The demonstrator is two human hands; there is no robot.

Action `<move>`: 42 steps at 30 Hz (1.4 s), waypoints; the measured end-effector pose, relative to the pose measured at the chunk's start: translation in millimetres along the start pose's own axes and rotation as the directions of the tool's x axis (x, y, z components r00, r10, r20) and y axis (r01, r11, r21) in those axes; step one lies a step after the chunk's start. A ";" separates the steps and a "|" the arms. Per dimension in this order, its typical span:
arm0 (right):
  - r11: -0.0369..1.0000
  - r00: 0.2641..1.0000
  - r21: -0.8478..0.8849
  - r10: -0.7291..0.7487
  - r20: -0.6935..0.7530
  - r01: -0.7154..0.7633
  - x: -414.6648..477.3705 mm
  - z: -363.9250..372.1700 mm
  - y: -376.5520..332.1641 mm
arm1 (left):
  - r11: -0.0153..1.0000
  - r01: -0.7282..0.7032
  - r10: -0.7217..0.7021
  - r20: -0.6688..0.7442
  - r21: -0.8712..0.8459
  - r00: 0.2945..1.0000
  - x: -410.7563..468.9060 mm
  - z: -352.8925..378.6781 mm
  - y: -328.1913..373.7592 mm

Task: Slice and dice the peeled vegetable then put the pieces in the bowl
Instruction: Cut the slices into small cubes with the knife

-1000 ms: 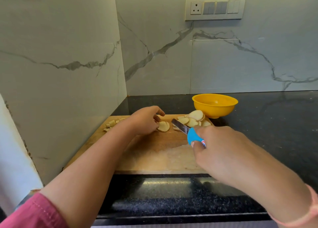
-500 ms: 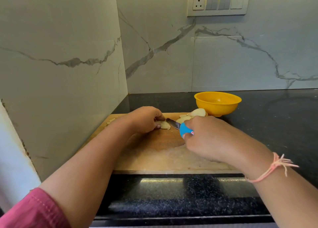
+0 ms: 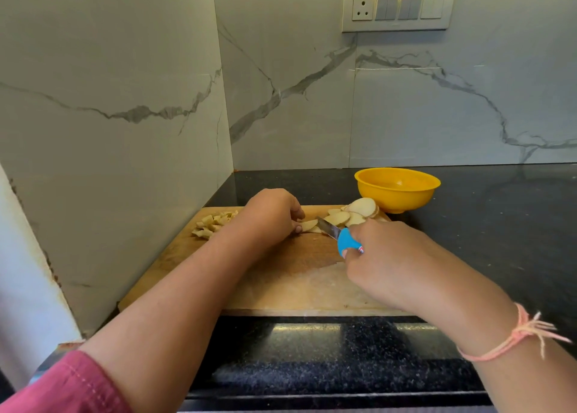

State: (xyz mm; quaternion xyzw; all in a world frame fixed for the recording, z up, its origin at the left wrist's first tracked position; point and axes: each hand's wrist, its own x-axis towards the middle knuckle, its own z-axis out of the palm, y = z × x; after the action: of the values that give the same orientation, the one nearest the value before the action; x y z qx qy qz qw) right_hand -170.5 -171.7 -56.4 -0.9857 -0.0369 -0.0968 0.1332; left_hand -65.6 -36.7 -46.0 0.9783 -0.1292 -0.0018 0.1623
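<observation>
On the wooden cutting board (image 3: 281, 287) my left hand (image 3: 270, 211) holds down a pale vegetable slice (image 3: 309, 224) with curled fingers. My right hand (image 3: 387, 256) grips a blue-handled knife (image 3: 338, 236), its blade resting against that slice. A pile of round slices (image 3: 356, 213) lies at the board's far right corner. Diced pieces (image 3: 212, 222) sit at the far left of the board. An orange-yellow bowl (image 3: 397, 188) stands just behind the slices and looks empty.
The board lies on a black speckled counter (image 3: 499, 225), in a corner between two marble walls. A socket and switch panel (image 3: 398, 8) is mounted on the back wall. The counter's front edge runs below my forearms.
My right hand has drawn the knife left to the slice under my left hand, and the blade now meets it. The view shifted slightly, showing the diced pile on the left.
</observation>
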 end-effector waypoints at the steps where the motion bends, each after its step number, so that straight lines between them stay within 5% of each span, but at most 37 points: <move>1: 1.000 1.000 -0.003 0.001 0.003 -0.001 0.4 1.8 -0.7 | 1.000 -0.011 0.011 -0.007 0.000 1.000 -0.6 1.4 -0.5; 7: 1.000 1.000 0.002 -0.001 -0.006 0.001 5.3 7.1 -5.1 | 0.999 -0.039 0.039 0.000 -0.032 0.999 -2.3 5.3 -4.6; 19: 0.999 0.999 0.037 0.011 -0.042 -0.009 0.1 -0.4 -1.1 | 0.986 0.147 -0.139 -0.101 0.074 0.985 9.1 4.3 -5.4; 30: 0.999 0.999 0.018 -0.046 -0.030 0.046 0.2 6.4 -14.8 | 0.943 0.059 -0.070 0.021 0.327 0.997 8.2 2.1 5.1; 42: 0.999 0.993 0.009 -0.053 0.106 0.052 -1.2 0.4 -24.5 | 0.979 0.060 -0.047 -0.070 0.195 0.996 6.5 8.9 -2.7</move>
State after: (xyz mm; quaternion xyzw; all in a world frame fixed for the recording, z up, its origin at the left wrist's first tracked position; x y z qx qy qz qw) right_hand -174.0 -148.1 -50.8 -0.9877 -0.0701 -0.0477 0.1314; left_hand -59.0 -38.7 -55.1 0.9922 -0.0970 0.0385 0.0688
